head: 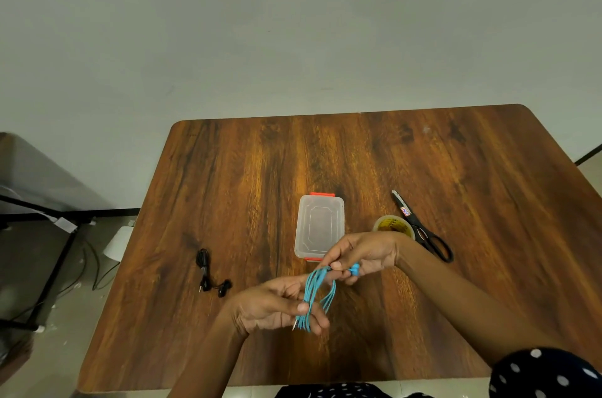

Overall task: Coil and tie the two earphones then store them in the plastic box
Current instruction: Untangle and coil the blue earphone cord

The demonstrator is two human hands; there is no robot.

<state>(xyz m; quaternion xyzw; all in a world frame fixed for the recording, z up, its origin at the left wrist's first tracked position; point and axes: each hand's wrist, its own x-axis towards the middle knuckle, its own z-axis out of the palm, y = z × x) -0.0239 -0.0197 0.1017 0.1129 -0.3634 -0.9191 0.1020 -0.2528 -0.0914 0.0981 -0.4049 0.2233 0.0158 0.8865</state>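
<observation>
Blue earphone [317, 296] hangs looped above the near bench [456, 283], left hand [277, 306] pinching the low end, right hand [361, 256] gripping the buds. Keep loops even and taut before taping. Black earphone [210, 272] waits left.

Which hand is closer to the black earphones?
Left. The left hand is just right of the black earphones; the right hand is farther right, by the box.

Blue earphones [317, 296], black earphones [208, 273], orange-clipped clear box [319, 228], black scissors [423, 229], white-dotted sleeve [547, 371].
</observation>
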